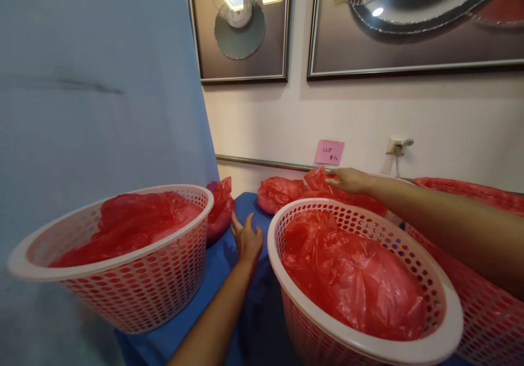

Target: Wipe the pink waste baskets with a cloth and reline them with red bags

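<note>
My left hand point(248, 239) is over the blue cloth between two pink-white plastic baskets. Its fingers are spread and hold nothing, with the tips close to a filled red plastic bag point(220, 213) beside the left basket point(135, 287). Farther back, my right hand point(350, 180) pinches the gathered top of another red plastic bag point(316, 179), which stands behind the right basket point(286, 295). The lower part of that bag is partly hidden by the basket rim. What the bags contain cannot be made out.
Both baskets hold red plastic bags, one bundle point(352, 279) filling the right one. One more red bag point(280, 192) lies at the back. A red basket point(491, 322) stands far right. A blue panel point(102, 82) rises at left; a wall socket point(396, 146) is behind.
</note>
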`<state>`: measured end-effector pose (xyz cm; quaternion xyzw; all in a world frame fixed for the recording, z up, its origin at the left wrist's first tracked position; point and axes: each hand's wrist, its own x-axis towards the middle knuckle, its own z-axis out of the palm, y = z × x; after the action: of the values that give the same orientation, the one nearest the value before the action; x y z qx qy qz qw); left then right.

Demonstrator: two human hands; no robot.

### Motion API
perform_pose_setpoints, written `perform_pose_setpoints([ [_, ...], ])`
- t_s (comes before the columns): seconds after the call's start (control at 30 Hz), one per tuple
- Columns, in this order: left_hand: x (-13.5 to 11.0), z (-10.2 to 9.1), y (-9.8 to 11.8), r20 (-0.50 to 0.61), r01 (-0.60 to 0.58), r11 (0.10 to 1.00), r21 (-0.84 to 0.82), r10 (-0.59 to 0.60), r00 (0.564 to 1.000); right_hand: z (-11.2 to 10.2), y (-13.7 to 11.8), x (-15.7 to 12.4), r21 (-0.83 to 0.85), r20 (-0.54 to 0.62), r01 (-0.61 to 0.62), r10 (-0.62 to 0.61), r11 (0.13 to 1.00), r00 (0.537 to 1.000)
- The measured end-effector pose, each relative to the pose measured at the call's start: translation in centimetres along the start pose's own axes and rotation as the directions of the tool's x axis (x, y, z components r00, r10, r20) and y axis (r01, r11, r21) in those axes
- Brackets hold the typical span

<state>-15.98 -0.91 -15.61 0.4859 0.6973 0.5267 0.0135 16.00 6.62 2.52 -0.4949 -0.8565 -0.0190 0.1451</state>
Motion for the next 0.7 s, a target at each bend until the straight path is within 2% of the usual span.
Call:
perform_pose_setpoints([
  [0.1,4.7,0.5,1.2,-0.098,-0.009,0.999,0.033,0.012,0.995,-1.3,-0.4,0.3,-0.021,-0.051,-0.009,0.008,1.000,0.999],
  [0.2,8.3,0.9,0.9,-0.161,0.044,0.999,0.023,-0.039,0.986,-1.7,-0.8,-0.8,-0.017,-0.045,0.028,-0.029,0.999,0.999],
  [0.33,10.7,1.4,-0.5,-0.203,0.139,0.989,-0.041,-0.144,0.968,-1.2,-0.7,-2.8,-0.008,-0.031,0.098,-0.098,0.995,0.995],
  [0.43,11.6,1.8,-0.2,-0.212,0.124,0.988,-0.097,-0.143,0.967,-1.1,0.0,-3.3,-0.039,-0.046,0.107,-0.108,0.994,0.993],
  [0.57,13.1,2.2,3.4,-0.193,-0.027,0.982,-0.187,-0.010,0.981,-1.3,-0.2,-2.4,-0.011,-0.098,0.043,-0.044,0.999,0.994],
  [0.7,14.9,1.5,8.0,-0.194,-0.179,0.935,-0.306,0.124,0.973,-1.0,-2.5,-0.8,0.081,-0.112,0.033,-0.023,0.996,0.993],
])
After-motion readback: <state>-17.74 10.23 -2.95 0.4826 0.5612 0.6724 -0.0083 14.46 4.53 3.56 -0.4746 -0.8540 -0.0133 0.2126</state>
